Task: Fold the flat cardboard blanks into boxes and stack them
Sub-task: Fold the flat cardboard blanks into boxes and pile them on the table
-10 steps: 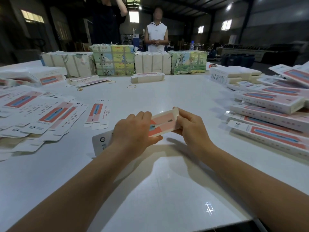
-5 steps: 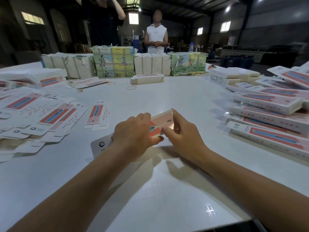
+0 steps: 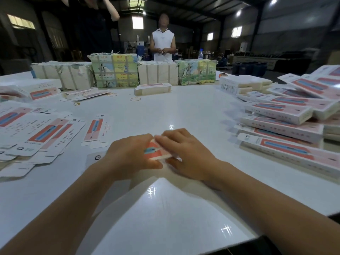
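Note:
A long narrow box with a red and blue print (image 3: pixel 155 151) lies across the white table (image 3: pixel 184 116) in front of me. My left hand (image 3: pixel 128 153) grips its middle from above, and the white end with a round logo (image 3: pixel 97 157) sticks out to the left. My right hand (image 3: pixel 185 153) covers the box's right end, fingers curled over it. Flat blanks (image 3: pixel 36 133) lie spread at the left. Folded boxes (image 3: pixel 287 126) are piled at the right.
Wrapped bundles (image 3: pixel 114 70) line the table's far side, with a small stack of blanks (image 3: pixel 152 88) and rubber bands (image 3: pixel 135 99) before them. A person in a white top (image 3: pixel 162 45) stands behind. One single blank (image 3: pixel 95 129) lies left of my hands.
My right hand has slid left over the box's right end, hiding it. The box has sunk lower toward the table. My left hand keeps its grip.

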A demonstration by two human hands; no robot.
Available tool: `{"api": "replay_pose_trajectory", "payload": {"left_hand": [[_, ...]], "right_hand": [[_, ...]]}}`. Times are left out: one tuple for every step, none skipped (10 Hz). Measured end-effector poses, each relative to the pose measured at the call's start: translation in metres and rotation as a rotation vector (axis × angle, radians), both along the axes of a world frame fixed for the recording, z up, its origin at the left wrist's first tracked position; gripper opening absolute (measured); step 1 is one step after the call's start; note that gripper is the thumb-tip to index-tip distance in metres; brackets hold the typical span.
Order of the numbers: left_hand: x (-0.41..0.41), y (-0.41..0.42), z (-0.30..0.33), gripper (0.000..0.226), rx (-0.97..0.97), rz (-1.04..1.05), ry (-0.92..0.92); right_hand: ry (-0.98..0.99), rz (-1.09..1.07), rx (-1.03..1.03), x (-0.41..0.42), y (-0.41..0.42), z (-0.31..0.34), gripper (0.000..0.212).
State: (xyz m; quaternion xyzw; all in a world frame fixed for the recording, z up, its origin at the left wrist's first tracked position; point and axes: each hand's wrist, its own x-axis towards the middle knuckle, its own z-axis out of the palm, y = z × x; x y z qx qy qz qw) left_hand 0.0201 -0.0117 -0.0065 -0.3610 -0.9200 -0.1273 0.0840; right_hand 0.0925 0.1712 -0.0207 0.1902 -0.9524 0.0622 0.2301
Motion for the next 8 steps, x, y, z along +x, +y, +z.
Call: {"api": "replay_pose_trajectory", "payload": {"left_hand": [[-0.006, -0.002, -0.004, 0.069, 0.088, -0.024, 0.119], [-0.015, -0.005, -0.007, 0.079, 0.239, -0.008, 0.351], [-0.039, -0.01, -0.016, 0.078, 0.253, 0.051, 0.358], [-0.052, -0.009, -0.034, 0.076, 0.244, 0.08, 0.206], [-0.065, -0.005, -0.045, 0.059, 0.245, 0.106, 0.08], [-0.072, -0.002, -0.05, 0.055, 0.153, 0.08, 0.022], [-0.05, 0.001, -0.048, 0.055, 0.262, 0.083, 0.007], [-0.035, 0.008, -0.039, 0.067, 0.204, 0.029, 0.016]], "right_hand": [[0.018, -0.113, 0.155, -0.002, 0.003, 0.003, 0.058], [0.103, -0.25, 0.155, 0.0, 0.03, 0.028, 0.048], [0.234, -0.416, 0.159, 0.006, 0.088, 0.064, 0.044], [0.315, -0.691, 0.161, 0.019, 0.162, 0.094, 0.041], [0.156, -1.065, 0.162, 0.048, 0.238, 0.092, 0.041], [-0.001, -1.255, 0.094, 0.075, 0.286, 0.07, 0.04], [0.054, -1.285, 0.07, 0.079, 0.292, 0.066, 0.04], [-0.008, -1.304, 0.022, 0.086, 0.287, 0.075, 0.042]]}}
